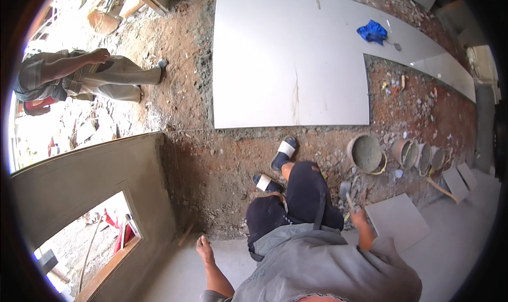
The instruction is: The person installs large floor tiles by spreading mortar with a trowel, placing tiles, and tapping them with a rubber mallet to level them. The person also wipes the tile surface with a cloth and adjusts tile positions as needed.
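Note:
My right hand [359, 218] is closed round the light handle of a mallet [345, 190], whose grey head points away from me over the dirt. Just right of that hand a loose square tile [398, 221] lies on the grey floor. At my left side my left hand [204, 248] hangs with its fingers curled, and nothing shows in it. In front of my feet spreads a surface of laid white tiles [254, 64], with a brownish streak down its middle. On its right arm lie a crumpled blue bag [372, 32] and a small round grey thing [397, 47].
A bucket of grey mortar [366, 152] and several smaller buckets [405, 152] stand at the right. Beyond them lie a wooden-handled tool [443, 190] and tile pieces [455, 183]. A low grey wall [106, 175] with an opening is at the left. Another person [90, 74] stands far left.

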{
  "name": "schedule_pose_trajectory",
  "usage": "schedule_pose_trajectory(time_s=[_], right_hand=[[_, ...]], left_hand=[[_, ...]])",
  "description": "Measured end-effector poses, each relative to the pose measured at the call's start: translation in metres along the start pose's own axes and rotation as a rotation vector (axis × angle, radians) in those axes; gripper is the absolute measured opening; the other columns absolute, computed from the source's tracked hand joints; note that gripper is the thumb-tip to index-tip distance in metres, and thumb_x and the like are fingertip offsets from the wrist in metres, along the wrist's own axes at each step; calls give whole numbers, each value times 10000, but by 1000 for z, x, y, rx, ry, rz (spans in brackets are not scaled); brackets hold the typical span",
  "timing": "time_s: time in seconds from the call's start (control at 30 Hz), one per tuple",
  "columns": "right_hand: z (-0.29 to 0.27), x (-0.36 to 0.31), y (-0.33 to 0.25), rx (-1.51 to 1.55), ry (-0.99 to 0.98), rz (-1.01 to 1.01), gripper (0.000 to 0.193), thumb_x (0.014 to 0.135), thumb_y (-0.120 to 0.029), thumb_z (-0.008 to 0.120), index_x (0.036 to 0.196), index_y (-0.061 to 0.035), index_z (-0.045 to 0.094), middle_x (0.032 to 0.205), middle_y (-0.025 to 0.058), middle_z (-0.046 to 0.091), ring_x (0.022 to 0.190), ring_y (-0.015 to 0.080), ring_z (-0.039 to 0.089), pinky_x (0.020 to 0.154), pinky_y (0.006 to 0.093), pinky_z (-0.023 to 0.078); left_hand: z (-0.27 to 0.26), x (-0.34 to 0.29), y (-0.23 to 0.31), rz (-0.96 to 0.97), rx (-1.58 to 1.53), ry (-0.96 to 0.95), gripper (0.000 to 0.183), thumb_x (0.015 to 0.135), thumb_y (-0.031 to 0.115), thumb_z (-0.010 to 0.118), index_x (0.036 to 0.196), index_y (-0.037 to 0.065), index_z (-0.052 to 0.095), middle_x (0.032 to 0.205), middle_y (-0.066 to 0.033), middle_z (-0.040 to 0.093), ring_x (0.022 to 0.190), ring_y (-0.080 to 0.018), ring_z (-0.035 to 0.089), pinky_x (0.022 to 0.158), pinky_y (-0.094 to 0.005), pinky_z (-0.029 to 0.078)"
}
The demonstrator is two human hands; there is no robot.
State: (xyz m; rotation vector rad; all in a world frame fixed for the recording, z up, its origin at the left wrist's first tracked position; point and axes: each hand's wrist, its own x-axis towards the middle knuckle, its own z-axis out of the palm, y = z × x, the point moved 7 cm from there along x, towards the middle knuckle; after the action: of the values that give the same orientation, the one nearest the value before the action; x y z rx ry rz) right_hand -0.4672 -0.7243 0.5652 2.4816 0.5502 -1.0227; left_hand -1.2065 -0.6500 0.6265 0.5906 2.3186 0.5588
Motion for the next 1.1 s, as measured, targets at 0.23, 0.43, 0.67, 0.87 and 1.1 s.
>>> schedule_pose_trajectory(time_s=[0.23, 0.43, 0.67, 0.87, 1.1], right_hand=[[8, -4, -53, 21, -360, 202, 460, 851, -349, 627, 1078, 51, 615, 899, 241, 675, 836, 377, 676, 722, 464, 519], [7, 21, -150, 64, -255, 35, 519, 857, -406, 645, 1104, 50, 615, 996, 257, 670, 947, 398, 652, 799, 452, 502], [20, 109, -339, -4, -128, -355, 391, 852, -326, 647, 1123, -48, 600, 951, 274, 644, 947, 460, 601, 804, 495, 474], [73, 194, -512, -74, 6, -586, 345, 846, -299, 645, 996, 11, 629, 903, 255, 653, 897, 452, 610, 761, 493, 482], [124, 188, -709, -304, 27, -1096, 316, 853, -329, 642, 949, -28, 631, 798, 193, 654, 767, 408, 629, 670, 476, 488]], left_hand=[[89, 13, 51, 81, 454, -279, 414, 915, 308, 562, 1018, -86, 636, 1043, -266, 648, 1025, -414, 606, 884, -424, 462], [59, 58, 34, -24, 663, -280, 445, 900, 335, 553, 1058, -66, 659, 1034, -260, 663, 1025, -411, 619, 907, -429, 472], [179, 311, 33, 304, 715, -335, 356, 897, 297, 595, 1007, -36, 655, 979, -244, 652, 957, -424, 615, 846, -447, 491], [395, 476, 80, 619, 506, -326, 291, 933, 211, 565, 1097, -18, 633, 1075, -223, 621, 1013, -386, 597, 876, -415, 476], [494, 515, 66, 752, 356, -219, 425, 887, 201, 647, 1220, -39, 534, 1240, -248, 522, 1108, -414, 544, 920, -450, 464]])
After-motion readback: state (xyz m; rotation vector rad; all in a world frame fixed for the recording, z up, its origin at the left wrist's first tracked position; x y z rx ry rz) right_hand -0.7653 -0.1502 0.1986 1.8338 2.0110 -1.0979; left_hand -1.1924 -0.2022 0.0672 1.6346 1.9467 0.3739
